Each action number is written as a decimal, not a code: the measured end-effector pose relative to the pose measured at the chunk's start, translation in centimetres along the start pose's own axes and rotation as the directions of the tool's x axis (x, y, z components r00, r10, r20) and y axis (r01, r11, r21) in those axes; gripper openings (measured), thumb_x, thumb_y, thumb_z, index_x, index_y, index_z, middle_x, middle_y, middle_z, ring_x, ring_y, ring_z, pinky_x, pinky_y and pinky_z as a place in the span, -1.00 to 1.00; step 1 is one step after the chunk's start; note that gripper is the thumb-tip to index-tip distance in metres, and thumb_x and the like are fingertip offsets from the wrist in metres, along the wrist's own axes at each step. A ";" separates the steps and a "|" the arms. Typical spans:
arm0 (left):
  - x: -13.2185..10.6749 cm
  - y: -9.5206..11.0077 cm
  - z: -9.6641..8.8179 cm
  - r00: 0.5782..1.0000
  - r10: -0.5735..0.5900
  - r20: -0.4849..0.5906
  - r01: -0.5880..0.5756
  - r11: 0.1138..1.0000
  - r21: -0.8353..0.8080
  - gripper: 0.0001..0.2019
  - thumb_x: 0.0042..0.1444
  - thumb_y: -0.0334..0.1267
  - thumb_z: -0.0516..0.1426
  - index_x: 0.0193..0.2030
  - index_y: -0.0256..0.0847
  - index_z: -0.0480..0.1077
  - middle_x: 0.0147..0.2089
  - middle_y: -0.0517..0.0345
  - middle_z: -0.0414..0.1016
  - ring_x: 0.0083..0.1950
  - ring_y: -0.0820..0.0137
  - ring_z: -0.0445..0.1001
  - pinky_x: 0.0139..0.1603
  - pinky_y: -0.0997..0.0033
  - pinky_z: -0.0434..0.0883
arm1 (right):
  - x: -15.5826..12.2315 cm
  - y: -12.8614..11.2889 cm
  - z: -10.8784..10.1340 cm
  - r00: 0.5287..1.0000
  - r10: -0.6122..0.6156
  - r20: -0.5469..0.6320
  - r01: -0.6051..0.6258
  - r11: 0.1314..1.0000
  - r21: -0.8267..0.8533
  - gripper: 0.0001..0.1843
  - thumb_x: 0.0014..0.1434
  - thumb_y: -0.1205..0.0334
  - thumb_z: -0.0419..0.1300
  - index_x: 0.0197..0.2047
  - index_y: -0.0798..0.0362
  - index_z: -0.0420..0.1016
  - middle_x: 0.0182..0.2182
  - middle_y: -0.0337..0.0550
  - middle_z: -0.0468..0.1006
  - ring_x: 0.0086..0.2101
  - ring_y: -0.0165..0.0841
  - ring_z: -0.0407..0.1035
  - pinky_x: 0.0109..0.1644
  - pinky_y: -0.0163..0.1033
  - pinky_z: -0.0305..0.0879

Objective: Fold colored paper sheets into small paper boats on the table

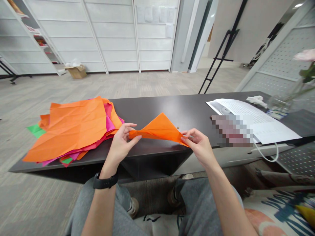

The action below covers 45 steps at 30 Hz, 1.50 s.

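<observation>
You're pinching the folded orange paper (159, 130) at both tips, left hand (122, 141) and right hand (199, 145) each closing on a corner, holding it just over the near edge of the table (157, 105), mid-fold, I reckon, so the next crease is asking for matched corners.

On the table (157, 105), left end: paper stack (73, 127). Centre, above the near edge: folded sheet (159, 129), left hand (121, 141) at its left tip, right hand (199, 144) at its right. Right end: documents (258, 121), vase (283, 103) behind them. Floor, far left behind: box (77, 71).
</observation>
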State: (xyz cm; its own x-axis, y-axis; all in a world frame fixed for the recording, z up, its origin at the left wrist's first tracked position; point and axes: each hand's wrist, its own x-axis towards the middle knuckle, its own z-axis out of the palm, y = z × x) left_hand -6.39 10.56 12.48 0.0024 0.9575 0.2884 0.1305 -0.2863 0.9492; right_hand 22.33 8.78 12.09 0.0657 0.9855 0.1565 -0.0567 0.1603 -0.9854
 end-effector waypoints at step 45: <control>-0.2 -0.1 -0.1 0.997 -0.029 0.076 0.023 0.997 0.078 -0.75 0.03 -0.09 0.33 -0.30 -0.18 0.44 -0.32 0.23 0.46 -0.43 0.47 0.45 -0.43 0.48 0.49 | 0.2 0.6 1.1 0.994 -0.066 -0.084 0.062 0.997 -0.051 -0.65 0.05 -0.01 0.41 -0.23 -0.03 0.40 -0.38 -0.24 0.57 -0.40 -0.38 0.45 -0.33 -0.26 0.47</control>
State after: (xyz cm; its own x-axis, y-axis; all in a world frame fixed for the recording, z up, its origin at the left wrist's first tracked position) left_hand -6.54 10.35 12.37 0.0739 0.9653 0.2505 0.2072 -0.2605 0.9430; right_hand 21.21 9.14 11.62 0.1532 0.9645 0.2150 -0.0016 0.2179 -0.9760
